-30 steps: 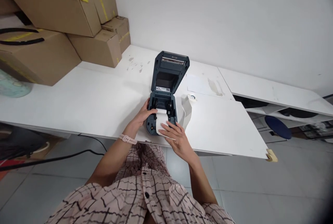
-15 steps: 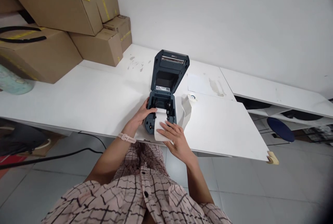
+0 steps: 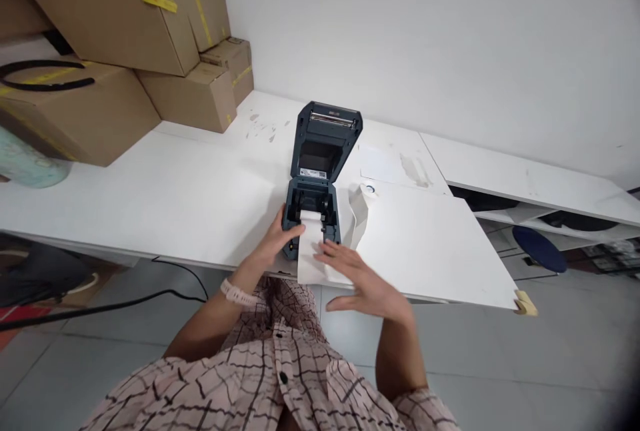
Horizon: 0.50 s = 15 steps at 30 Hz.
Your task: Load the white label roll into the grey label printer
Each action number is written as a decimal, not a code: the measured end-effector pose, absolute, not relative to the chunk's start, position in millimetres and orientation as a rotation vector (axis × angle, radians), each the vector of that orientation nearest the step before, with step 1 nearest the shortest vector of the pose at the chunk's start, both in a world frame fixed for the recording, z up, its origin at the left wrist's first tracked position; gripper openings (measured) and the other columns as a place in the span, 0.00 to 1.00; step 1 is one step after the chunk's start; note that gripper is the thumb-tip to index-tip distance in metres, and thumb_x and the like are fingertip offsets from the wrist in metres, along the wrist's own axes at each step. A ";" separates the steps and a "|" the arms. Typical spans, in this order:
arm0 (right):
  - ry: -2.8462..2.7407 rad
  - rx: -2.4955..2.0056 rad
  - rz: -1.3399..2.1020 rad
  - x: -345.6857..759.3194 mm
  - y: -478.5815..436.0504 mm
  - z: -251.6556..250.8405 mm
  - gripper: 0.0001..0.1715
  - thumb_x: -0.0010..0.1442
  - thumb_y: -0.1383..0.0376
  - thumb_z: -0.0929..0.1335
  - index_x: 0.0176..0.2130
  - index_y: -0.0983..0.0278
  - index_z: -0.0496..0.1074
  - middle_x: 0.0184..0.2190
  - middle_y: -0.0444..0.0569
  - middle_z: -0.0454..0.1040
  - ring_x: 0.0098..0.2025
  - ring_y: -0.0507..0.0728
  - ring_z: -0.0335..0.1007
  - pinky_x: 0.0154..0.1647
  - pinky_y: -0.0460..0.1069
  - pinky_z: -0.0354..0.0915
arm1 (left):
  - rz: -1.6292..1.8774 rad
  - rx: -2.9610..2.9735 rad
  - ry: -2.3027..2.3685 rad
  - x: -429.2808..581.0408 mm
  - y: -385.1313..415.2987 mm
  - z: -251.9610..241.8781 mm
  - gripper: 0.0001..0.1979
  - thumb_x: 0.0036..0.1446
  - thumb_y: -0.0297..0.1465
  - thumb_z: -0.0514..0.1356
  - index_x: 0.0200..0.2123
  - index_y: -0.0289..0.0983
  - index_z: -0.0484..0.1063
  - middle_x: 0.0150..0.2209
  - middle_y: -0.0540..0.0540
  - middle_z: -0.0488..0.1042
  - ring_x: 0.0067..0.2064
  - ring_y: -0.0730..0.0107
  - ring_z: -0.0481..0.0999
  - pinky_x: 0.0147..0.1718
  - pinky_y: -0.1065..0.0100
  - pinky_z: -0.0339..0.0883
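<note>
A dark label printer [image 3: 311, 179] stands on the white table with its lid tilted up and back. A strip of white label paper [image 3: 311, 251] runs from its bay over the front and past the table edge. My left hand [image 3: 274, 239] grips the printer's left side, fingers along the outside and thumb over the rim at the paper. Over the right side of the strip is my right hand [image 3: 367, 282], fingers spread, thumb apart, holding nothing. I cannot tell whether its fingertips touch the paper. Beside the printer lies a loose curled strip of backing paper [image 3: 359, 214].
Taped cardboard boxes [image 3: 115, 14] are piled at the back left, a black loop-shaped thing [image 3: 47, 76] on one. A pale green bottle-like object [image 3: 30, 159] lies at the left edge. A white sheet [image 3: 383, 164] lies behind. A blue stool [image 3: 540, 249] stands at right.
My right hand has lifted off the paper and moved right and toward me, its fingers opening. The strip now lies flatter and reaches further down at the front. My left hand stays on the printer.
</note>
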State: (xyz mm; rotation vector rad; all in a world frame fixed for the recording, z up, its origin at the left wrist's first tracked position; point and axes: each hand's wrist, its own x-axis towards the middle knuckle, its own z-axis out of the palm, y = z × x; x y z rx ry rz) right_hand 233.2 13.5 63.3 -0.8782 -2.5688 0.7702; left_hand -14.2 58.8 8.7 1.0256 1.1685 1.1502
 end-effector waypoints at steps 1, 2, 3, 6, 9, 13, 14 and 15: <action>-2.508 -0.842 0.798 239.0 23.8 75.5 0.50 0.61 0.43 0.72 0.73 0.45 0.50 0.75 0.46 0.52 0.76 0.66 0.49 0.73 0.67 0.56 | 1.091 0.980 1.198 -11.7 45.7 6.3 0.54 0.49 0.43 0.73 0.74 0.46 0.49 0.72 0.38 0.59 0.70 0.43 0.62 0.66 0.46 0.60; -2.403 -0.854 0.792 242.2 39.0 87.8 0.48 0.64 0.44 0.70 0.73 0.44 0.49 0.76 0.44 0.51 0.76 0.65 0.49 0.74 0.66 0.55 | 1.076 0.947 1.202 -9.3 33.0 4.3 0.57 0.49 0.43 0.73 0.75 0.46 0.45 0.72 0.37 0.60 0.70 0.43 0.63 0.66 0.46 0.61; -2.277 -0.861 0.743 242.6 59.4 99.4 0.47 0.65 0.43 0.69 0.74 0.43 0.48 0.76 0.44 0.51 0.76 0.65 0.48 0.75 0.66 0.53 | 1.080 0.937 1.206 -7.1 21.6 2.5 0.57 0.50 0.44 0.72 0.75 0.46 0.43 0.72 0.37 0.60 0.70 0.44 0.63 0.66 0.47 0.62; -1.869 -0.990 0.628 228.8 143.5 124.8 0.46 0.66 0.35 0.60 0.74 0.45 0.48 0.77 0.42 0.47 0.78 0.66 0.40 0.76 0.68 0.46 | 1.095 0.944 1.205 -2.9 -0.4 -1.0 0.59 0.51 0.45 0.72 0.76 0.44 0.40 0.71 0.35 0.60 0.70 0.46 0.64 0.66 0.50 0.61; -1.652 -1.003 0.776 205.9 224.1 136.1 0.49 0.62 0.28 0.53 0.72 0.45 0.52 0.76 0.40 0.49 0.78 0.66 0.40 0.75 0.69 0.45 | 1.103 0.972 1.215 -2.5 -6.0 -4.5 0.61 0.49 0.45 0.73 0.75 0.43 0.39 0.71 0.34 0.61 0.69 0.47 0.64 0.67 0.49 0.60; -1.567 -0.917 0.868 188.5 240.7 133.3 0.51 0.62 0.27 0.49 0.69 0.50 0.60 0.71 0.44 0.62 0.75 0.67 0.51 0.71 0.72 0.50 | 1.044 1.029 1.217 -8.6 -6.3 -9.2 0.62 0.49 0.46 0.73 0.75 0.44 0.36 0.73 0.34 0.56 0.72 0.47 0.59 0.69 0.49 0.57; -1.547 -0.915 0.844 187.5 225.8 128.8 0.50 0.63 0.28 0.49 0.68 0.51 0.62 0.69 0.44 0.65 0.73 0.66 0.54 0.71 0.71 0.51 | 1.011 1.039 1.201 -11.5 -6.7 -9.9 0.62 0.50 0.46 0.72 0.76 0.44 0.35 0.73 0.34 0.54 0.73 0.47 0.57 0.68 0.49 0.58; -1.528 -0.924 0.812 187.4 205.4 122.7 0.49 0.64 0.29 0.49 0.67 0.50 0.64 0.66 0.43 0.68 0.72 0.66 0.57 0.71 0.70 0.52 | 0.979 1.051 1.179 -15.0 -7.1 -10.5 0.62 0.51 0.46 0.72 0.76 0.45 0.33 0.74 0.34 0.53 0.73 0.47 0.56 0.68 0.50 0.59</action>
